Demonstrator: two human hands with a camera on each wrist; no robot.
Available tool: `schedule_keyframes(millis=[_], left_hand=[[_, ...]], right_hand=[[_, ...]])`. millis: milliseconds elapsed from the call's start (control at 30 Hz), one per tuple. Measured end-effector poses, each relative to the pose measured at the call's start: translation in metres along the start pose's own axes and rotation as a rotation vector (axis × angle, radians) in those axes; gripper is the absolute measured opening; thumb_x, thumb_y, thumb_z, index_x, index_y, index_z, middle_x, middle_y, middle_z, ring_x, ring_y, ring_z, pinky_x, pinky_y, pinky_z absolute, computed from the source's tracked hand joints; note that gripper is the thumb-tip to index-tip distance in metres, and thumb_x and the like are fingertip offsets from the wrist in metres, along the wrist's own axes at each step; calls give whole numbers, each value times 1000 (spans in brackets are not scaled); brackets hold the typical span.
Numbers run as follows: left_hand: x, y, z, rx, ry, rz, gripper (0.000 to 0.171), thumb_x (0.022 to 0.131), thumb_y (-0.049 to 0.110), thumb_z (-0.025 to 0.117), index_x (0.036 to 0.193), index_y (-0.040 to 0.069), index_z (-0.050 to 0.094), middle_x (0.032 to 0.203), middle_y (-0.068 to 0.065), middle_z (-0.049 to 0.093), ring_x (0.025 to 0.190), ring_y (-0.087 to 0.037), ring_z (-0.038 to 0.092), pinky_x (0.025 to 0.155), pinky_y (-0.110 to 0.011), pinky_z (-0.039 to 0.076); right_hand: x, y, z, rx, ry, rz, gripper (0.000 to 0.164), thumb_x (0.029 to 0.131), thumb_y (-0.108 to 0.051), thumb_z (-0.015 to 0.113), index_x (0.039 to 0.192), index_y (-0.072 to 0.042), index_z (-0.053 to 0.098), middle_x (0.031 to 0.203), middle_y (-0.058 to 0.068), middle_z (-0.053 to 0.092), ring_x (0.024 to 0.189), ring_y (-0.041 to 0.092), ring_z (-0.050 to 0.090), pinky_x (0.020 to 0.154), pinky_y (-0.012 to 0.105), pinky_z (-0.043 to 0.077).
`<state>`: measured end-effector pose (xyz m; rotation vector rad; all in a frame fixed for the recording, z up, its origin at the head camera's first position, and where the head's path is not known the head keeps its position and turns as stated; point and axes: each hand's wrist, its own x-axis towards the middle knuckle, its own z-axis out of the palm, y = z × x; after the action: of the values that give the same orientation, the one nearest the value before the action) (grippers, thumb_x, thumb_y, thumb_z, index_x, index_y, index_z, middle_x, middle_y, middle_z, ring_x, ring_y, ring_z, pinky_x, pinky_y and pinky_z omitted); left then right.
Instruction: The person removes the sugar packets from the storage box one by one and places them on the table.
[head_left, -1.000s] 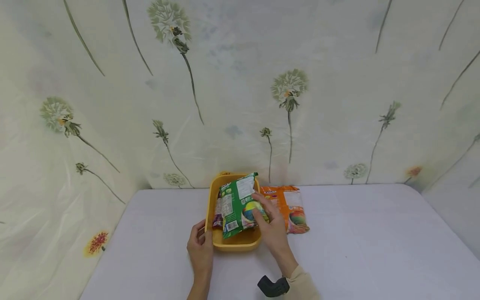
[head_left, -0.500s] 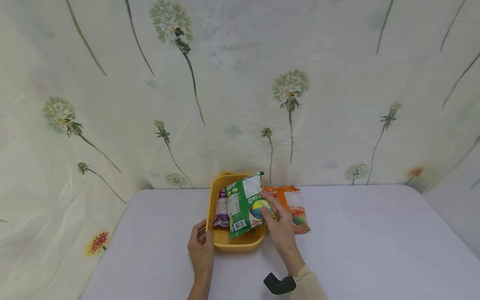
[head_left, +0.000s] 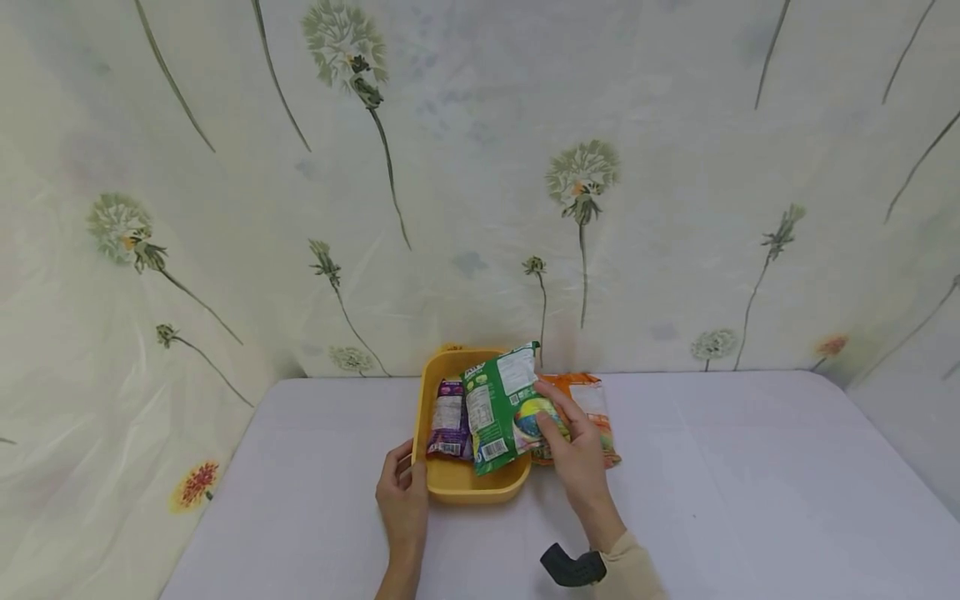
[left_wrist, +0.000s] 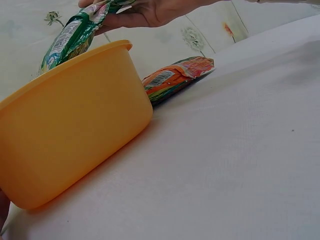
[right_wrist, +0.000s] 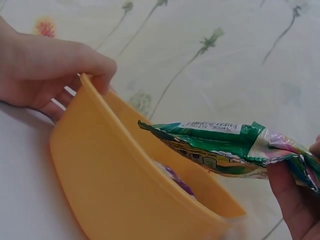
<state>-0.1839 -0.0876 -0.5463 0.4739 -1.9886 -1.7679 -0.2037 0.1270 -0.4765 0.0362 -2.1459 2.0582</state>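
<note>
A green snack packet (head_left: 495, 417) is pinched at its right edge by my right hand (head_left: 581, 467). It hangs tilted over the right side of a yellow plastic bin (head_left: 476, 496). My left hand (head_left: 402, 500) grips the bin's left rim; in the right wrist view the thumb hooks over the rim and the fingers lie outside. Inside the bin lies a purple packet (head_left: 447, 421). From the right wrist side, the green packet (right_wrist: 215, 145) shows its barcode end above the bin's opening.
An orange packet (head_left: 596, 404) lies flat on the white-covered table (head_left: 735, 483), against the bin's right side and partly behind my right hand. A flower-printed sheet (head_left: 465, 208) stands behind the table's back edge.
My right hand has drawn the green packet rightward across the bin, uncovering more of the purple packet and covering more of the orange one. The left hand keeps its place on the rim.
</note>
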Motion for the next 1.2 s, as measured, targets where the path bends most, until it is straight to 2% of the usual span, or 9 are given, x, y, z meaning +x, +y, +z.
schedule_keyframes(millis=[200, 467, 633, 733, 833, 1000, 1200], left_hand=[[0, -1, -1, -1, -2, -5, 31, 87, 7, 54, 115, 17, 63, 116, -6, 65, 100, -19, 63, 75, -11, 49], [-4, 0, 10, -22, -24, 3, 30, 87, 6, 55, 115, 14, 63, 113, -8, 66, 98, -20, 64, 74, -13, 50], [-3, 0, 4, -11, -27, -1, 30, 88, 6, 54, 117, 13, 62, 115, -9, 65, 101, -20, 62, 75, -10, 48], [-3, 1, -2, -18, -7, 1, 31, 88, 5, 53, 117, 12, 62, 116, -11, 65, 102, -21, 62, 75, -8, 47], [-4, 2, -7, -21, -10, 1, 32, 88, 4, 53, 118, 12, 62, 117, -12, 65, 103, -22, 61, 75, -8, 47], [-5, 2, -7, -28, -23, -2, 32, 88, 5, 53, 118, 12, 62, 117, -12, 65, 101, -21, 61, 74, -8, 48], [-4, 5, -3, -9, -27, 7, 31, 89, 6, 53, 118, 13, 62, 117, -10, 65, 103, -20, 61, 75, -7, 47]], right_hand=[[-1, -3, -1, -24, 7, -5, 36, 92, -28, 59, 127, -36, 56, 138, -18, 48, 119, 10, 48, 89, 14, 47], [-2, -3, -17, -18, 59, -37, 35, 93, -21, 57, 127, -31, 58, 137, -14, 50, 124, 9, 46, 91, 12, 44], [-2, -4, -15, 30, 32, -46, 36, 94, -18, 56, 129, -27, 57, 140, -9, 49, 125, 12, 45, 91, 13, 45], [-2, -4, -11, 44, 4, -42, 36, 94, -20, 55, 130, -27, 56, 142, -8, 47, 123, 15, 46, 90, 16, 47], [-4, -3, -8, 48, 14, -28, 35, 94, -20, 55, 128, -30, 57, 139, -11, 49, 119, 16, 48, 88, 18, 49], [-6, -3, -11, 24, 47, -8, 34, 95, -20, 55, 125, -34, 59, 136, -16, 50, 119, 12, 47, 89, 18, 48], [-5, -2, -17, 12, 56, -28, 34, 95, -20, 54, 126, -32, 58, 138, -14, 48, 120, 13, 46, 90, 17, 47]])
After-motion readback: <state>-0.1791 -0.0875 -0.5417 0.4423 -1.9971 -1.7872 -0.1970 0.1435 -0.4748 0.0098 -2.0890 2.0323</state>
